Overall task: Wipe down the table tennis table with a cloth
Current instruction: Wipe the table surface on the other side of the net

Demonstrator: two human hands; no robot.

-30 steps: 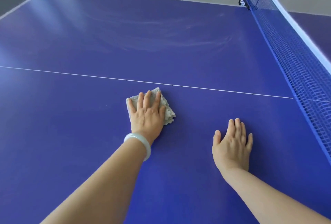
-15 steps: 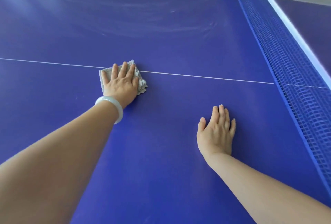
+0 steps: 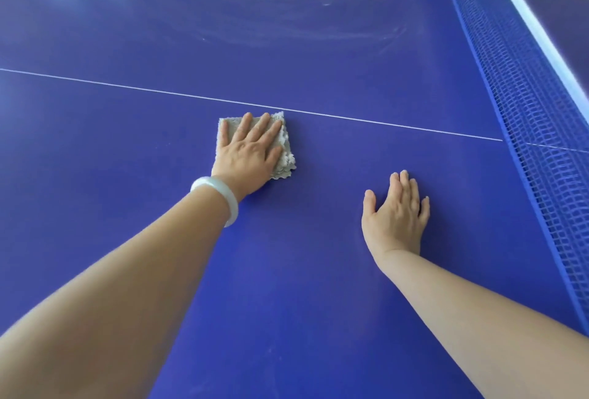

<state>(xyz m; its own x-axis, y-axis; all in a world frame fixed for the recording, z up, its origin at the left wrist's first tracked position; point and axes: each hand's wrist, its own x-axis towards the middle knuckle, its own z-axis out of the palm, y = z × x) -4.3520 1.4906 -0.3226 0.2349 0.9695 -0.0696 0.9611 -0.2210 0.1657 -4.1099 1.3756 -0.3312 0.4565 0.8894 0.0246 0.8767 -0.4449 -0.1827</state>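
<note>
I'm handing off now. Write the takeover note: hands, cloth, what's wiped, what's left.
Left hand: flat, pressing the cloth onto the table, right by the white line.
Right hand: flat on the table, holding nothing, nearer the net.
Done: hard to tell; the near half shows few marks.
Left: pale streaks beyond the line likely need wiping.
</note>
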